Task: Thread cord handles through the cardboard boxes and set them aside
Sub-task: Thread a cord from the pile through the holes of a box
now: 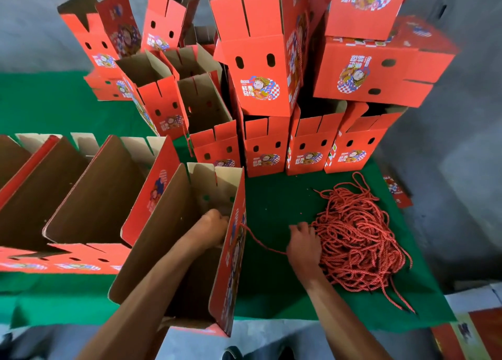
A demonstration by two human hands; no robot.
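1. Left hand [214, 224] reaches inside the open box [173, 240], at the side wall; its grip is hidden.
2. Right hand [303, 244], fingers curled, picks at the cord pile [355, 240] at three o'clock, beside the box for easy reach.
3. One cord [260, 241] runs from box wall to right hand.

Open red box [173, 240] upright, red cord pile [358, 240] beside — tangled

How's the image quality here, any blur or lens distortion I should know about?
Head view: wide-angle bending makes the stacked boxes splay outward toward the top; edges and corners smear, worst at the upper-right box; the centre is sharper, with the cord pile and both hands clearly readable; lighting is soft and even, no glare.
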